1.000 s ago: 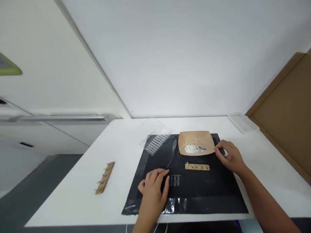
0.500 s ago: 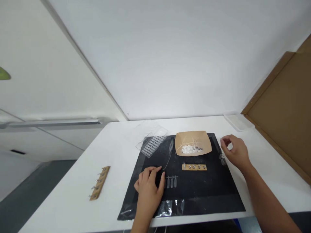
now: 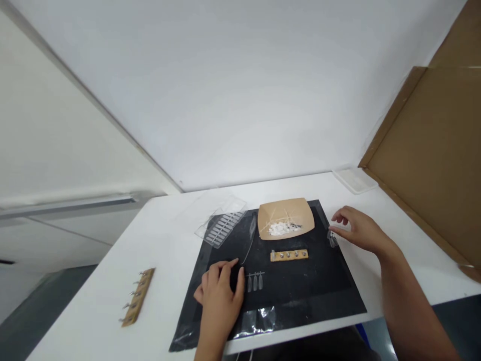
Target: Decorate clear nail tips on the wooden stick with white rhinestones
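Observation:
My left hand (image 3: 221, 293) rests on the black mat (image 3: 296, 286) with thumb and fingers apart. Close beside its thumb lies a short sprue of clear nail tips (image 3: 255, 282). My right hand (image 3: 356, 229) hovers at the mat's right edge, thumb and fingertips separated, nothing visible between them. Just under its fingertips is a small cluster of clear pieces (image 3: 332, 239) with white bits. A tan strip with metal pegs (image 3: 288, 255) lies mid-mat, and a clear piece stands at its left end.
Behind the strip sits a tan paper tray (image 3: 286, 206) with white bits and clear sticks. Clear sheets of nail tips (image 3: 225, 225) overlap the mat's back left corner. Another pegged strip (image 3: 139, 297) lies left, a shallow white tray (image 3: 355, 180) back right, beside a cardboard panel (image 3: 432, 150).
My right hand's thumb and fingers have parted from a nearly closed loop, near the clear pieces. The view has shifted a little to the right. My left hand stays in place on the mat.

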`<action>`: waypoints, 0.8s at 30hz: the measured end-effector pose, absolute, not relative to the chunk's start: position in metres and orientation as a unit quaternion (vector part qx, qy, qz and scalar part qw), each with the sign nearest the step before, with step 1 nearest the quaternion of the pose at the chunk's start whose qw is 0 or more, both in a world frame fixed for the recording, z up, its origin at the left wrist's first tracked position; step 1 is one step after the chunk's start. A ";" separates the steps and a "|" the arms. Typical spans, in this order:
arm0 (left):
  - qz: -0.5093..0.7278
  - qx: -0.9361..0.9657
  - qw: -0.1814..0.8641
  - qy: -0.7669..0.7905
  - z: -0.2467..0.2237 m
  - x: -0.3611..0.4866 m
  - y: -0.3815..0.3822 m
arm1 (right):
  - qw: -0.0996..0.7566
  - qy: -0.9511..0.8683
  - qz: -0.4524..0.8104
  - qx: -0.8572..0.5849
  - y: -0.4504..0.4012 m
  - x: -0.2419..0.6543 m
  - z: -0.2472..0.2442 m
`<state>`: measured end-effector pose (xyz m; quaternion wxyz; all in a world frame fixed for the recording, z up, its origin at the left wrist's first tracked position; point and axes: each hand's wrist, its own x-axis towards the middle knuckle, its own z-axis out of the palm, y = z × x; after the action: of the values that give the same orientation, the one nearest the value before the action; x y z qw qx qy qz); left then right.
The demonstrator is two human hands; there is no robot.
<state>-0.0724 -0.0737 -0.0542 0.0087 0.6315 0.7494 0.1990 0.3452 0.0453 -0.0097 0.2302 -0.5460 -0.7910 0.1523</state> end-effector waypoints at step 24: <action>0.232 0.612 -0.032 0.755 -0.029 -0.070 -0.049 | 0.196 -0.767 0.341 -0.507 0.042 0.338 -0.027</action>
<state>-0.0699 -0.0486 -0.0288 -0.0317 0.6123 0.7550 0.2323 0.3379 0.0415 -0.0271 0.1963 -0.5070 -0.7669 0.3410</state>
